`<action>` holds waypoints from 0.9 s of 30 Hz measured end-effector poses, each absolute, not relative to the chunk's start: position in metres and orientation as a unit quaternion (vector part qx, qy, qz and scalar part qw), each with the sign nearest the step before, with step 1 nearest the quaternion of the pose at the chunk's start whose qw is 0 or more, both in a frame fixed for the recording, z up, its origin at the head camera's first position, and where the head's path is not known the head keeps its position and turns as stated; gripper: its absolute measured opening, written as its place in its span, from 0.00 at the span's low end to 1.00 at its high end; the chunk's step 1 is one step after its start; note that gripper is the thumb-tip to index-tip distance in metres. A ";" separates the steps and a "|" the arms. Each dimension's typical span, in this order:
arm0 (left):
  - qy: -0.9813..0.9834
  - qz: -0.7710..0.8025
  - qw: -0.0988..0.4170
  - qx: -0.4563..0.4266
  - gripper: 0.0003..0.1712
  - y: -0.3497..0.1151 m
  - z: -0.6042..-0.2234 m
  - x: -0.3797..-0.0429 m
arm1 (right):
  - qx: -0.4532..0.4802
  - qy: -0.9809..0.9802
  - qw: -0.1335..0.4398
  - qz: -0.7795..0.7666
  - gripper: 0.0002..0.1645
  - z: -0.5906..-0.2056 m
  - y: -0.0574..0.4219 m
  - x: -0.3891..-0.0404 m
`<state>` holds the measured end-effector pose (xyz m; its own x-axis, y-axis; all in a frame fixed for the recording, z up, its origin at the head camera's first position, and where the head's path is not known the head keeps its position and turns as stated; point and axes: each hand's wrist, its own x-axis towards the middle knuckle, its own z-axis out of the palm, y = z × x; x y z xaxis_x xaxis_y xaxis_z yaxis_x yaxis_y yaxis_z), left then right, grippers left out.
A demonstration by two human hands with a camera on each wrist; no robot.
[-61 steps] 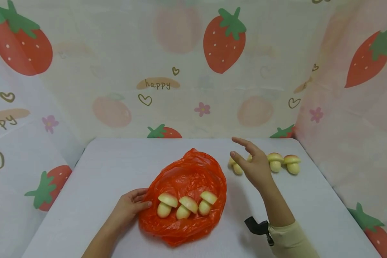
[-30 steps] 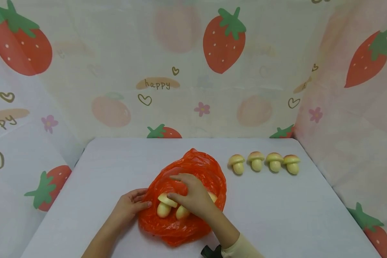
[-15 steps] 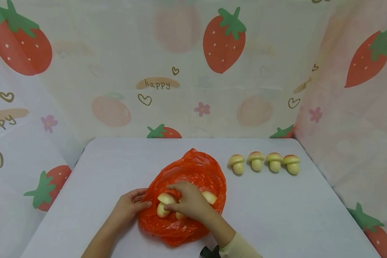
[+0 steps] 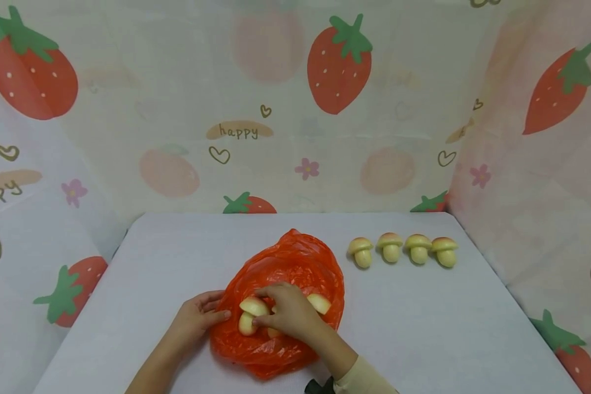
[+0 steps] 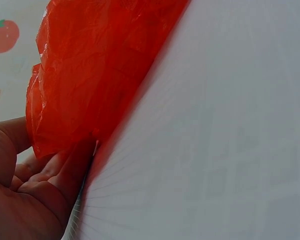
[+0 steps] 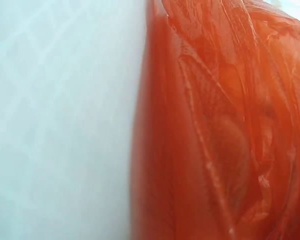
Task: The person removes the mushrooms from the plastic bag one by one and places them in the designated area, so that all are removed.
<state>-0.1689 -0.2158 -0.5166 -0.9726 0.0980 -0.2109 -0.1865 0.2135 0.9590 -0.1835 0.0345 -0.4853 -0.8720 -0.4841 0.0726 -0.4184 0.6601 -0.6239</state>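
An orange-red plastic bag (image 4: 266,355) lies with its mouth spread wide, and three pale yellow mushrooms are in it. My left hand (image 4: 195,317) pinches the bag's left rim, thumb on the inner side and fingers behind the plastic, as the left wrist view also shows. Inside the mouth, my right hand (image 4: 293,312) pinches the leftmost mushroom (image 4: 248,323), index finger at its cap and thumb across its stem. That hand mostly hides the middle mushroom (image 4: 274,332) and partly covers the right one (image 4: 320,302). Only bag (image 6: 215,125) and table fill the right wrist view.
Several similar mushrooms (image 4: 390,247) stand in a row on the white table (image 4: 423,328), right of the bag and toward the back. A strawberry-print cloth (image 4: 285,164) surrounds the table at the back and both sides.
My right hand has come from above the row at right, fingers apart, down into the bag and onto the mushrooms. The left hand keeps its place at the rim.
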 end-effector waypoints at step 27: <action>0.765 0.633 0.120 -0.029 0.35 -0.215 -0.516 -0.169 | -0.246 0.899 0.049 -0.358 0.29 -0.477 0.040 -0.184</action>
